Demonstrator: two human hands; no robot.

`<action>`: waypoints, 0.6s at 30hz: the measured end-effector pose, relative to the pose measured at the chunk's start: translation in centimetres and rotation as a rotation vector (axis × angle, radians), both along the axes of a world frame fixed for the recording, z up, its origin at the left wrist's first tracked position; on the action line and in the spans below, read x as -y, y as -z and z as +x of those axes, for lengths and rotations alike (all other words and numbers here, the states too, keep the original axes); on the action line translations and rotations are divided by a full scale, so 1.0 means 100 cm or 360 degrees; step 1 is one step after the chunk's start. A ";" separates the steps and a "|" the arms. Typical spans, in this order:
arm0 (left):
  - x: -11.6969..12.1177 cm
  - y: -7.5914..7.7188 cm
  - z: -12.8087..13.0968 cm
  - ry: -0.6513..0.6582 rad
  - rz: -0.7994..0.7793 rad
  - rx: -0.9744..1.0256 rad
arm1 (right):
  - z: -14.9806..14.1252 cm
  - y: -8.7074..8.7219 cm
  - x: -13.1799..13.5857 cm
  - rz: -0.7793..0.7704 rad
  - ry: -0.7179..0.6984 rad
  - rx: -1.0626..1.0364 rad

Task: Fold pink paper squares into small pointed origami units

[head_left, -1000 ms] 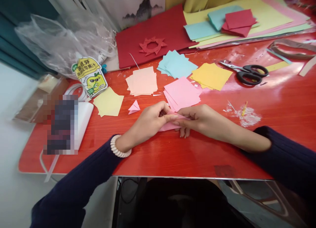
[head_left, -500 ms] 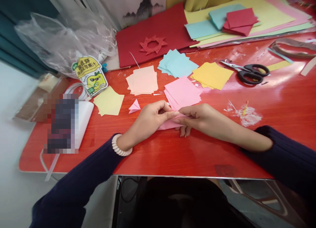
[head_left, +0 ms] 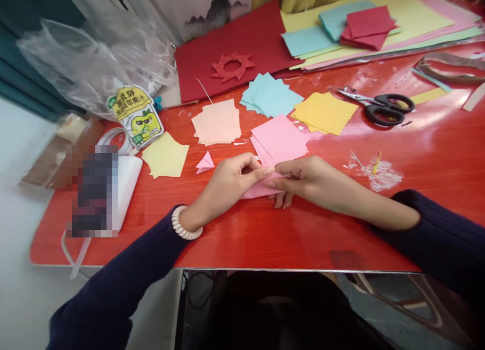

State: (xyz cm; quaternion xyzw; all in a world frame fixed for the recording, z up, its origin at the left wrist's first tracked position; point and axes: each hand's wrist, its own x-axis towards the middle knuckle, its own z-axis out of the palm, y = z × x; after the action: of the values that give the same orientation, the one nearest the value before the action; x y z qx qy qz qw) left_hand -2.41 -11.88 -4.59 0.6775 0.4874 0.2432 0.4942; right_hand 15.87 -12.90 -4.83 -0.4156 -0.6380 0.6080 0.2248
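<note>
Between my two hands is a pink sheet of paper (head_left: 257, 191), partly folded and largely covered by fingers. My left hand (head_left: 237, 178) pinches it from the left, thumb on top. From the right, my right hand (head_left: 306, 177) grips the same sheet between thumb and forefinger, its other fingers curled below. Just beyond lies a stack of pink paper squares (head_left: 280, 138). A small folded pink piece (head_left: 205, 162) rests left of my left hand.
Paper squares lie in peach (head_left: 217, 121), blue (head_left: 271, 95), yellow (head_left: 326, 111) and pale yellow (head_left: 166, 155) stacks. Scissors (head_left: 382, 108) and paper scraps (head_left: 382, 176) are on the right. A folded red ring (head_left: 233, 66) sits on red card (head_left: 189, 62). A pouch (head_left: 138, 118) stands left.
The hands and the pink paper hold almost the same pose. The whole view has shifted very slightly; nothing was let go or picked up.
</note>
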 end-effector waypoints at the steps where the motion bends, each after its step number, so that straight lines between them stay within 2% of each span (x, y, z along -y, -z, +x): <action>1: -0.001 0.000 -0.001 0.0023 0.0000 -0.0004 | 0.000 0.000 0.000 -0.0006 0.0009 0.0004; 4: -0.004 -0.001 -0.003 0.0112 0.0014 -0.0073 | 0.000 0.001 -0.001 -0.0001 0.0064 0.0009; 10: -0.005 -0.008 -0.005 0.0233 0.0044 -0.0317 | 0.001 0.002 -0.003 0.0179 0.0196 0.0048; 14: -0.004 -0.008 -0.004 0.0262 0.0056 -0.0316 | 0.001 0.003 -0.003 0.0154 0.0186 0.0060; 18: -0.004 -0.005 -0.005 0.0225 0.0034 -0.0226 | 0.003 0.003 -0.007 0.0035 0.0061 0.0037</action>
State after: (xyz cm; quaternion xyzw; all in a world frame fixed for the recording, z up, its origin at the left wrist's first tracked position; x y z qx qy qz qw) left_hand -2.90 -11.44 -4.05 0.7311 0.4695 0.1642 0.4670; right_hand 16.17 -12.22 -5.12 -0.4322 -0.6393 0.5916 0.2336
